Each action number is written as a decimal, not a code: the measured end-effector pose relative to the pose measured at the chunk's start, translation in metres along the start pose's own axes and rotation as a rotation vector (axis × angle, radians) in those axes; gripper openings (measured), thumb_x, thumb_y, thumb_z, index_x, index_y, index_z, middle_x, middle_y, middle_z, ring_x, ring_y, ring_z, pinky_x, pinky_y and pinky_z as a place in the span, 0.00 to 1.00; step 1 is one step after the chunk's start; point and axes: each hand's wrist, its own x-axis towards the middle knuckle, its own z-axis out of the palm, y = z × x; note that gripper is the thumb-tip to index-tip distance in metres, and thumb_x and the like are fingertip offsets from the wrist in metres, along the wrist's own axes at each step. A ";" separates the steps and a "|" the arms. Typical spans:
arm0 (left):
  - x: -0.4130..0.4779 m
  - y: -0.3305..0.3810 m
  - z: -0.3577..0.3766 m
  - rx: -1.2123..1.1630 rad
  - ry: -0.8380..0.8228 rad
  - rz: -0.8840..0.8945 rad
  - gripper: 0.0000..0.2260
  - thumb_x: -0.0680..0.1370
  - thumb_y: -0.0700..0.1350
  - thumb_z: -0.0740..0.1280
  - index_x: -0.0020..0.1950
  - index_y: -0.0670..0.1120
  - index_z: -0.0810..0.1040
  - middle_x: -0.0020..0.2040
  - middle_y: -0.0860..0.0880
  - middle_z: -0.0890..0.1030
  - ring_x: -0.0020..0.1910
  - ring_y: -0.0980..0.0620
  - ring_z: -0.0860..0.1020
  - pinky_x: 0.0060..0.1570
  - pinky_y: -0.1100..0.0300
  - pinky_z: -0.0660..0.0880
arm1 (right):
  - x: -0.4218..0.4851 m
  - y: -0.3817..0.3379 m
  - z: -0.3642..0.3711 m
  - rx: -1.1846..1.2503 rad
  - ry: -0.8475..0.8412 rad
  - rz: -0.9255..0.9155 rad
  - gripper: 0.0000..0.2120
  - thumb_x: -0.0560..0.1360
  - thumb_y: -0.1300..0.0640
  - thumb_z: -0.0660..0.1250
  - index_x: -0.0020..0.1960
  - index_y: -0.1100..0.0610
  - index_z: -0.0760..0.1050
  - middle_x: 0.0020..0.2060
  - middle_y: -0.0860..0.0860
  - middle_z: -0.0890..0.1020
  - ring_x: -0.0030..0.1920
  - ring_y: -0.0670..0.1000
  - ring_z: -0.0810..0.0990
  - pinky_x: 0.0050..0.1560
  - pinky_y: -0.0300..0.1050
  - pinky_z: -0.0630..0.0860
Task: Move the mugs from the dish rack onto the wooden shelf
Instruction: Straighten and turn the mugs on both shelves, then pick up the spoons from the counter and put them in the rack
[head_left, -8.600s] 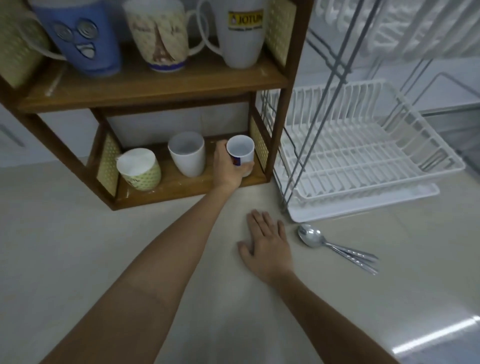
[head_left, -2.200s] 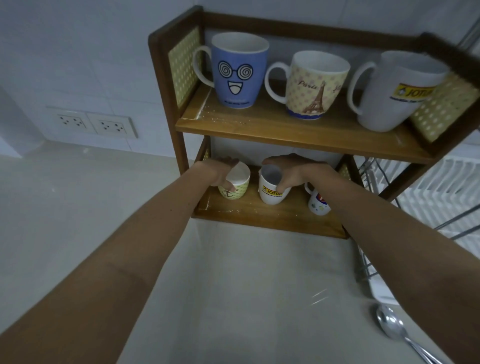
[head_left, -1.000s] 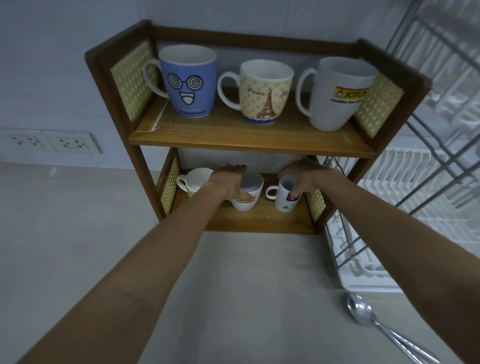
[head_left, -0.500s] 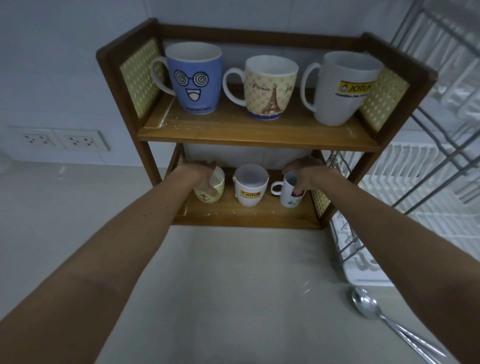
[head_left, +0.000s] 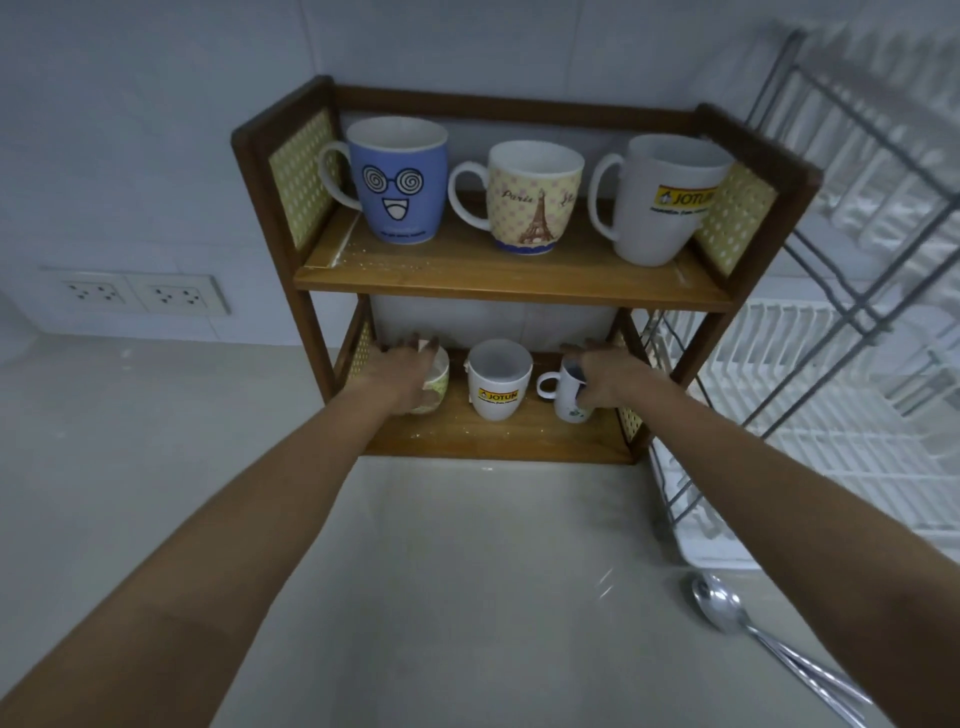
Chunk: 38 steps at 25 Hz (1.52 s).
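The wooden shelf stands against the wall with two levels. On top sit a blue face mug, a cream Paris mug and a tall white Jotun mug. Three small mugs stand on the lower board. My left hand wraps the yellow-green mug at the left. A small white Jotun mug stands free in the middle. My right hand grips the small white mug at the right, its handle pointing left.
The white dish rack with a grey wire frame stands right of the shelf, with no mugs visible in it. Spoons lie on the counter at the lower right. Wall sockets are at the left.
My left hand stays on the yellow-green mug and my right on the small white mug, which has turned slightly. The view has drifted; the middle mug is unmoved.
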 end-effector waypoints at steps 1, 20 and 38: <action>-0.014 0.011 0.005 -0.013 0.068 0.032 0.35 0.77 0.53 0.65 0.78 0.47 0.50 0.78 0.42 0.53 0.76 0.41 0.55 0.72 0.41 0.57 | -0.012 -0.005 0.006 0.051 0.079 0.021 0.31 0.72 0.59 0.68 0.72 0.56 0.61 0.73 0.60 0.64 0.69 0.61 0.66 0.66 0.56 0.70; -0.181 0.353 0.134 -0.590 0.274 0.260 0.18 0.77 0.43 0.61 0.67 0.51 0.73 0.58 0.46 0.77 0.57 0.46 0.75 0.57 0.56 0.71 | -0.268 0.167 0.198 0.496 0.448 0.019 0.11 0.70 0.64 0.66 0.51 0.56 0.80 0.47 0.51 0.84 0.49 0.54 0.81 0.46 0.52 0.79; -0.200 0.414 0.163 -0.086 0.425 0.132 0.21 0.67 0.50 0.74 0.59 0.60 0.79 0.39 0.52 0.79 0.34 0.50 0.78 0.32 0.59 0.76 | -0.256 0.204 0.212 0.635 0.107 -0.147 0.02 0.69 0.57 0.71 0.42 0.53 0.80 0.34 0.45 0.79 0.39 0.48 0.78 0.44 0.42 0.75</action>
